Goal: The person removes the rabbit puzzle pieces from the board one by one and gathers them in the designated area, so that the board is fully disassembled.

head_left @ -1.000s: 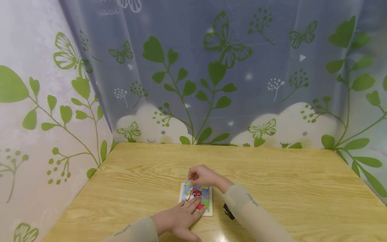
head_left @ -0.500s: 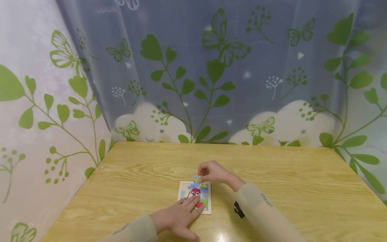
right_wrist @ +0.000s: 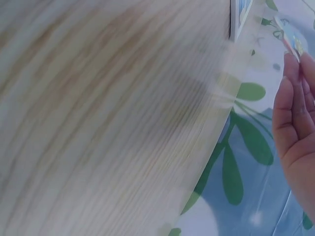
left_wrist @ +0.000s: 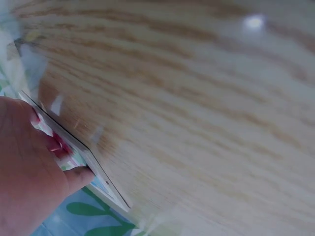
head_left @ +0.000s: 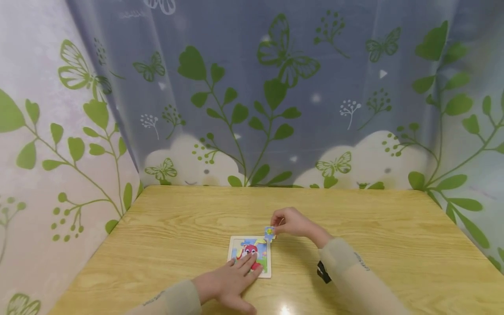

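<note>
A small square jigsaw puzzle [head_left: 261,246] with a pale frame and a red cartoon animal lies flat on the table. My left hand [head_left: 233,280] rests on its lower part with straight, slightly spread fingers, hiding some of the picture. Just off the puzzle's upper right corner, my right hand [head_left: 293,222] pinches a blue puzzle piece [head_left: 269,232] with a yellow figure on it. In the right wrist view this piece [right_wrist: 293,38] stands up between thumb and fingertips. A gap with its bare backing shows at the puzzle's upper left.
The wooden table [head_left: 189,218] spreads around the puzzle on all sides. A curtain [head_left: 252,87] printed with leaves and butterflies hangs behind its far edge and along the left. A black object [head_left: 323,272] shows beneath my right forearm.
My right hand has lifted the puzzle piece out of the upper part of the puzzle and moved it to the right. The left hand stays on the puzzle.
</note>
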`<state>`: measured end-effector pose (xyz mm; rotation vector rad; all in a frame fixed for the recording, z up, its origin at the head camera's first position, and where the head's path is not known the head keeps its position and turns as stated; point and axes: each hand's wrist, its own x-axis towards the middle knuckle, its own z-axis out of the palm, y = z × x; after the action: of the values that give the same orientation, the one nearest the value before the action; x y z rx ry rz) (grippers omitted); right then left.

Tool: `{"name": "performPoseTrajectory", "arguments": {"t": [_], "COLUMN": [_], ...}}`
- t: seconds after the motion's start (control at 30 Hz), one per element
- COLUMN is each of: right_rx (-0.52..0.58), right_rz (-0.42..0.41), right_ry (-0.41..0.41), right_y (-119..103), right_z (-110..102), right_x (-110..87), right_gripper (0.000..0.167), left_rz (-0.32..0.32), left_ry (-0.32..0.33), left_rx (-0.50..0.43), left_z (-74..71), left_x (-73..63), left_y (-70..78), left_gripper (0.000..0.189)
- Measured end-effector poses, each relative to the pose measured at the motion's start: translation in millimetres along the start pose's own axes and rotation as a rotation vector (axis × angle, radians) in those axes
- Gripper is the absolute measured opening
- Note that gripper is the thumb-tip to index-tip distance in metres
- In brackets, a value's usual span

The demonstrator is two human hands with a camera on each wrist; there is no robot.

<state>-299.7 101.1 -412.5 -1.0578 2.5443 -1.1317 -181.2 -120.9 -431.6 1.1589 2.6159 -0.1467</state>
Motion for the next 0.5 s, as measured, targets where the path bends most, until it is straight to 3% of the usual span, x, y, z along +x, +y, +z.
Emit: {"name": "performPoseTrajectory", "arguments": {"t": [0.5], "right_rx": [-0.001], "right_rz": [0.042], "right_ry": [0.007], "right_y": [20], "right_z": [-19], "right_x": [-22.8], "right_gripper": [0.004], "left_rz": [0.015], "left_ry": [0.020], "left_rx": [0.013], "left_z": [2.4], "left_x": [1.1], "left_y": [-1.4], "left_gripper": [0.089]}}
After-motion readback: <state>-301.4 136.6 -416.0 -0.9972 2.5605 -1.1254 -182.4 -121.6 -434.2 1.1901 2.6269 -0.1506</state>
